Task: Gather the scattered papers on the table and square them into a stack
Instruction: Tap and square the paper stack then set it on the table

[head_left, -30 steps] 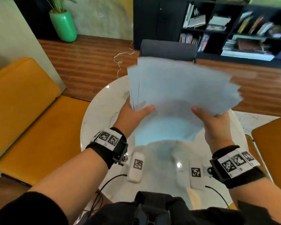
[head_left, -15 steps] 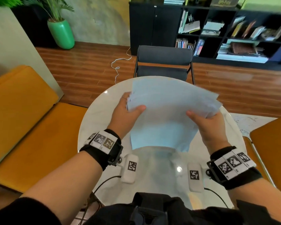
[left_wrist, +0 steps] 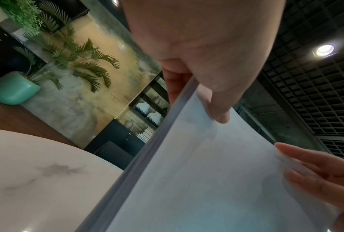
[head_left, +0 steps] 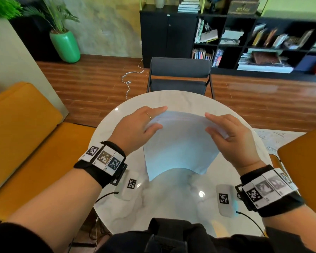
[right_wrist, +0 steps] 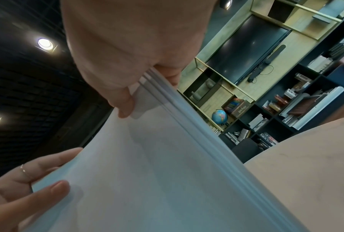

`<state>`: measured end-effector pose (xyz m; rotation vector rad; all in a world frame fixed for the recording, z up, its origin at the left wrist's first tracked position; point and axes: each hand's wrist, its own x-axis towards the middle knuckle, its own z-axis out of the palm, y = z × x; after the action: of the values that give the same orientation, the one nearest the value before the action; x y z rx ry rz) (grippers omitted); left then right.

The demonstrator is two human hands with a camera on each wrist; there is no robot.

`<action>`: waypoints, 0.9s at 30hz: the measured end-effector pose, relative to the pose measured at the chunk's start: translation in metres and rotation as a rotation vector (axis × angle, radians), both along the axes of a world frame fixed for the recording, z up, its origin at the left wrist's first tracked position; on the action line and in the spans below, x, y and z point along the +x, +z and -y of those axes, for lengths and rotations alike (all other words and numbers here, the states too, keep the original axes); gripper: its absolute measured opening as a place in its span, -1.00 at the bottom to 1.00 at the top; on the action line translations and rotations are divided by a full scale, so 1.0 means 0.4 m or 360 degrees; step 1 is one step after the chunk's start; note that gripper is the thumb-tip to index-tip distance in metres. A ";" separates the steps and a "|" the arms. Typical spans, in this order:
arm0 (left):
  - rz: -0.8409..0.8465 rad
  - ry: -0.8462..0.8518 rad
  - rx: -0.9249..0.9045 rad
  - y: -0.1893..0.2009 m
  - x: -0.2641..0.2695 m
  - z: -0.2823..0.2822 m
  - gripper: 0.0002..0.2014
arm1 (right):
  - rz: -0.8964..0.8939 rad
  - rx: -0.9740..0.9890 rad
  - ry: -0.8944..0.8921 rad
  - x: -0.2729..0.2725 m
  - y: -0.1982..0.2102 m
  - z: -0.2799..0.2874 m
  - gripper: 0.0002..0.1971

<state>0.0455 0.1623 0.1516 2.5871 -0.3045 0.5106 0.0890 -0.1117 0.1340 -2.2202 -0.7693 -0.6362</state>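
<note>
- The papers (head_left: 181,143) are one bundle of pale blue sheets, held upright above the round marble table (head_left: 171,203), near edge hanging toward me; whether the bottom edge touches the tabletop I cannot tell.
- I judge the bundle light, thin and floppy: the sheets bow between the hands, and the right wrist view shows several edges stepped, not yet flush. Smooth sheets may slide apart, so the side edges are the place to hold.
- My left hand (head_left: 135,128) pinches the left edge, thumb in front, fingers reaching along the top behind.
- My right hand (head_left: 232,137) pinches the right edge likewise, thumb on the near face, fingers behind.
- Both palms face inward, wrists raised above the table, forearms angled in from either side.
- A dark chair (head_left: 179,77) stands beyond the table.
</note>
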 end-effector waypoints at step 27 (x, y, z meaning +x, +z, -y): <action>-0.0142 0.0103 -0.1258 -0.076 -0.006 0.037 -0.44 | -0.0856 0.1016 0.0154 0.025 -0.019 -0.004 -0.39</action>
<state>0.0433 0.1474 0.1213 1.8438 0.0218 0.4230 0.0991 -0.1100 0.1264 -1.6312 -0.3258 -0.1717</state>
